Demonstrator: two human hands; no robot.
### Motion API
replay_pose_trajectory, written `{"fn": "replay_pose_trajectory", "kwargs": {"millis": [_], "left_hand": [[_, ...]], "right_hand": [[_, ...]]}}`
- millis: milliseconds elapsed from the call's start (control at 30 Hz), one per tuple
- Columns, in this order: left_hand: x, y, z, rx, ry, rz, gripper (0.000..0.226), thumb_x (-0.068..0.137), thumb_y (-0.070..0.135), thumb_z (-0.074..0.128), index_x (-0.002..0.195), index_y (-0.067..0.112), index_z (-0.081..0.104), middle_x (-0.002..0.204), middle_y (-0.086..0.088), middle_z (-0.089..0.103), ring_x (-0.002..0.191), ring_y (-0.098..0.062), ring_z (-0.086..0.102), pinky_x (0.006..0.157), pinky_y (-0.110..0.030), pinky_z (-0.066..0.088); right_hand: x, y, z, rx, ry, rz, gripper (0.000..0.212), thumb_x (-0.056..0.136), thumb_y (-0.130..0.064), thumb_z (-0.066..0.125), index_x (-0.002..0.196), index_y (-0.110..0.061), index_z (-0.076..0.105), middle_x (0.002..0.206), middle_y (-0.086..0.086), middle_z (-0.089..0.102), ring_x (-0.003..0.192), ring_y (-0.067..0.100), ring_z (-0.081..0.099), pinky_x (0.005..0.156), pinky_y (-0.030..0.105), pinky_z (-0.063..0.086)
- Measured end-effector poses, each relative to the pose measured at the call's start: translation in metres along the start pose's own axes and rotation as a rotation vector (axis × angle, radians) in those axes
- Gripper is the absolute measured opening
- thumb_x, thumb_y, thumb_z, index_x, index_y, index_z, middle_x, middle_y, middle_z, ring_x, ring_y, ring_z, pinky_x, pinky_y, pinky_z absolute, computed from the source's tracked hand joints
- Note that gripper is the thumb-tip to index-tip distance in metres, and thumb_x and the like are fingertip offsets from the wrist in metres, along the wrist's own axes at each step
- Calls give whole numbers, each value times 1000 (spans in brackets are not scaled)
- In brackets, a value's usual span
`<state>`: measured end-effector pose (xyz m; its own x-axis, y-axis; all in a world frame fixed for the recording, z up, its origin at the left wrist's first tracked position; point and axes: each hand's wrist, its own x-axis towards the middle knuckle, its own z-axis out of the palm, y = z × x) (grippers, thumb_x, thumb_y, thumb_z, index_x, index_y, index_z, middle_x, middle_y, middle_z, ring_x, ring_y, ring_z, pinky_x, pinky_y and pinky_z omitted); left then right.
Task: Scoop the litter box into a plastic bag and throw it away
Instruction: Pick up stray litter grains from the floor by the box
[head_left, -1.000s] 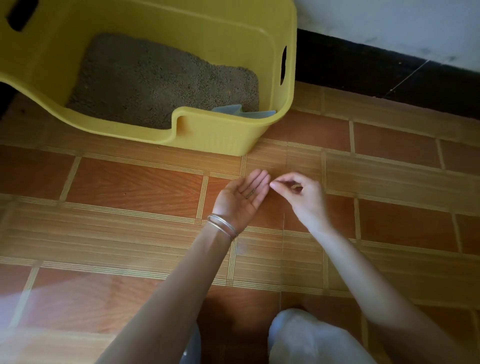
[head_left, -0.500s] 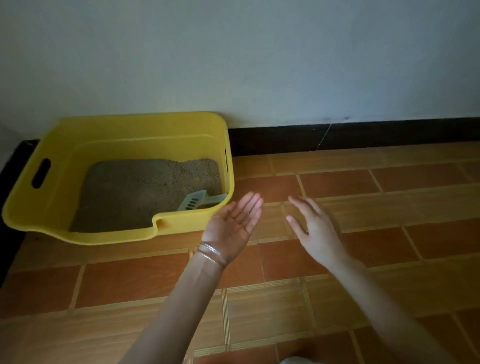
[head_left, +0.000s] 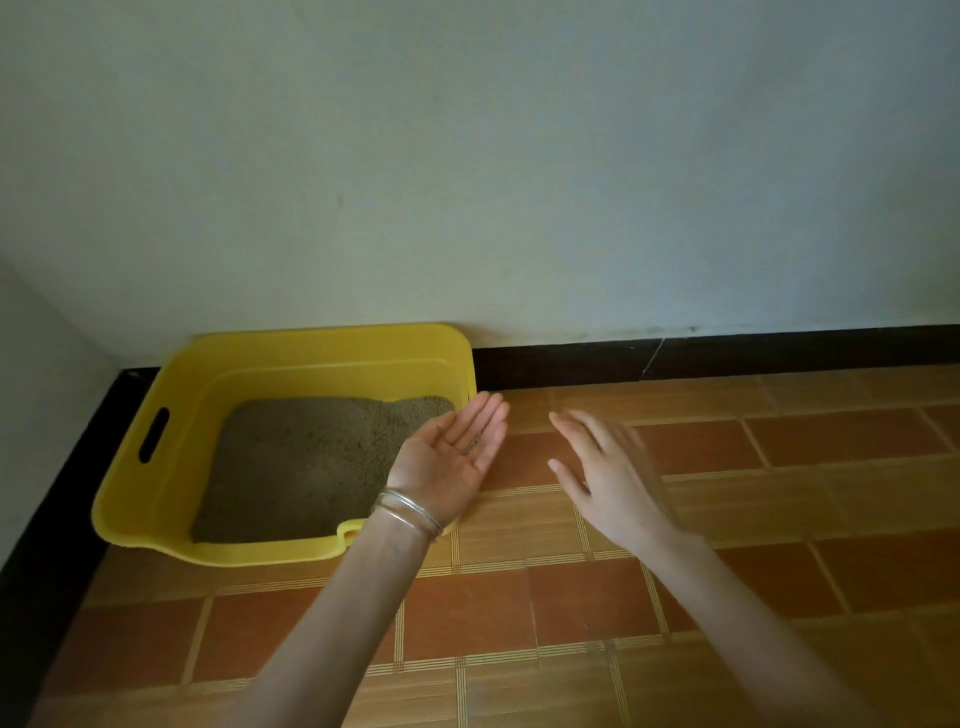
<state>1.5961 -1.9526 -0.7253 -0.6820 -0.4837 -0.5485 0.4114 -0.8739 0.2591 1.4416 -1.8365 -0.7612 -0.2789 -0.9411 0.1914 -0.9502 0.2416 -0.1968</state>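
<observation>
A yellow plastic litter box (head_left: 171, 410) stands on the floor against the wall at the left, with grey-brown litter (head_left: 311, 457) heaped toward its right side. My left hand (head_left: 457, 457) is held palm up over the box's right front corner, fingers flat, with a few litter grains lying on the palm. My right hand (head_left: 608, 473) hovers to its right above the tiles, fingers spread, slightly blurred. The scoop is hidden behind my left hand. No plastic bag is in view.
Orange-brown floor tiles (head_left: 779, 519) stretch to the right and toward me. A pale wall (head_left: 519, 182) with a black skirting board (head_left: 727, 356) runs behind the box, and another wall closes the left side.
The view has tilted up from the floor to the wall. My right hand went from pinching at the left palm to open. Both hands have moved left, and my left hand now covers the scoop.
</observation>
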Motion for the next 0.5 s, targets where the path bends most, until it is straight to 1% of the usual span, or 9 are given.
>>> {"fn": "replay_pose_trajectory", "kwargs": {"millis": [100, 200, 367, 433, 500], "left_hand": [[-18, 14, 26, -7, 46, -23, 36, 98, 14, 33, 106, -8, 62, 113, -21, 64, 108, -30, 58, 101, -41, 40], [-48, 30, 64, -15, 76, -41, 37, 98, 14, 34, 105, -8, 63, 113, -21, 64, 110, -30, 58, 98, -41, 40], [-108, 53, 151, 8, 87, -70, 37, 99, 15, 32, 110, -6, 60, 116, -20, 63, 111, -30, 57, 94, -41, 44], [-133, 60, 187, 1, 82, -87, 38, 98, 15, 33, 108, -7, 63, 116, -20, 64, 111, -30, 58, 95, -41, 43], [-159, 66, 224, -8, 87, -96, 41, 98, 15, 33, 100, -8, 67, 116, -21, 63, 111, -30, 58, 97, -41, 43]], "right_hand": [[14, -10, -30, 15, -26, 24, 47, 87, -36, 48, 127, -11, 54, 122, 6, 60, 110, 21, 58, 94, 37, 44], [26, -25, -77, 32, -39, 61, 48, 86, -38, 48, 127, -13, 54, 122, 6, 61, 109, 21, 59, 94, 36, 44], [41, -46, -180, 37, -45, 85, 48, 87, -39, 47, 128, -16, 52, 122, 4, 61, 110, 20, 59, 94, 35, 43], [43, -54, -225, 11, -42, 96, 47, 86, -39, 49, 127, -16, 53, 122, 4, 62, 109, 20, 60, 94, 37, 44], [44, -62, -272, -6, -34, 116, 46, 85, -38, 57, 125, -16, 56, 120, 4, 63, 109, 21, 61, 93, 39, 45]]}}
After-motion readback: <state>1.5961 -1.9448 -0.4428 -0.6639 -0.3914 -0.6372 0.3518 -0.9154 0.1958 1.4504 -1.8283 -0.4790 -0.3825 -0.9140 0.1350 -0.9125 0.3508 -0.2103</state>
